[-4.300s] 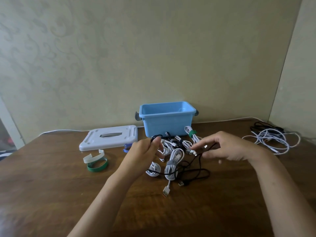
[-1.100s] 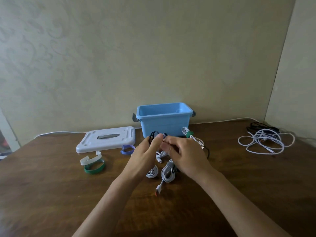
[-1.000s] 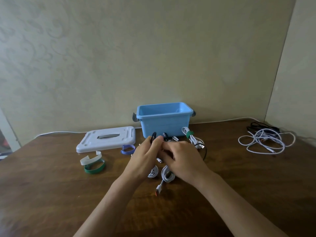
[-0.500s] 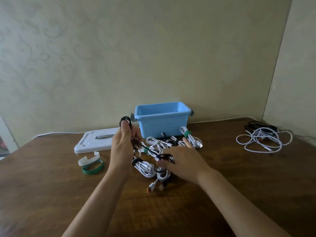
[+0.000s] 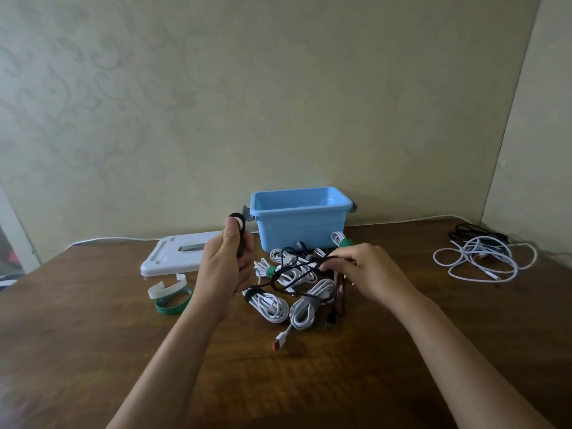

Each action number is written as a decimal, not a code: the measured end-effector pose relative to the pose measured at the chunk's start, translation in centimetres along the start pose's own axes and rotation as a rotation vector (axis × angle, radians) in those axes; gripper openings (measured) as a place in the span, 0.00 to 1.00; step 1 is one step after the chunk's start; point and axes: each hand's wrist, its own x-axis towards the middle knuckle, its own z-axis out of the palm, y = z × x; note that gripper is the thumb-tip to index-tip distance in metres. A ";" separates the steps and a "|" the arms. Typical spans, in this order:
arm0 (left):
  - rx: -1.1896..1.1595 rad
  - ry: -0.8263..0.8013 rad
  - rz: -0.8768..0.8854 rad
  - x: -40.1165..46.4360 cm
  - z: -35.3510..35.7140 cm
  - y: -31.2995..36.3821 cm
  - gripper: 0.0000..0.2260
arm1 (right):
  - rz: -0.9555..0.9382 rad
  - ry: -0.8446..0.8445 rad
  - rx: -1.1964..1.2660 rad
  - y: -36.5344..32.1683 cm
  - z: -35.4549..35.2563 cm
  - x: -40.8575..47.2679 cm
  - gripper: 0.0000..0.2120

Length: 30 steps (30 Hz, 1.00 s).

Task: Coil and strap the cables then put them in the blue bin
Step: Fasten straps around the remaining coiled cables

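Your thin black cable [image 5: 289, 270] is stretched in loose loops between your two hands, above the heap of coiled white cables [image 5: 288, 294] near the middle of the dark wooden table [image 5: 93, 351]. Your left hand [image 5: 224, 269] is curled into a fist round the part already wound, with a small dark loop poking out above your thumb. Your right hand [image 5: 368, 272] pinches the slack strands with its fingertips, the other fingers bent loosely.

By the look of it you are mid-coil: the black cable is only partly gathered and carries no strap yet. Your next move likely calls for feeding the free length round into the left-hand bundle without snagging the strapped white coils under it, then reaching for a strap.

Loose straps wait toward the left edge of the table: a white curled strap [image 5: 167, 287] touching a green ring-shaped strap [image 5: 173, 305]. Several white coils in the heap already wear green or grey bands, yet they lie on the table, not in the bin.

The light blue plastic bin [image 5: 298, 227] stands at the back edge by the wall, just behind the heap, open at the top. What shows of its inside looks bare, though its floor is partly hidden by the front wall. Its flat white lid [image 5: 173, 255] lies to its left. Toward the back right corner sits a tangle of uncoiled white and black cables [image 5: 481, 257], well apart from your hands.
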 end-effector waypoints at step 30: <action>-0.103 0.008 0.000 -0.7 1.6 0.0 0.22 | -0.280 0.071 -0.011 -5.4 4.5 -2.0 0.14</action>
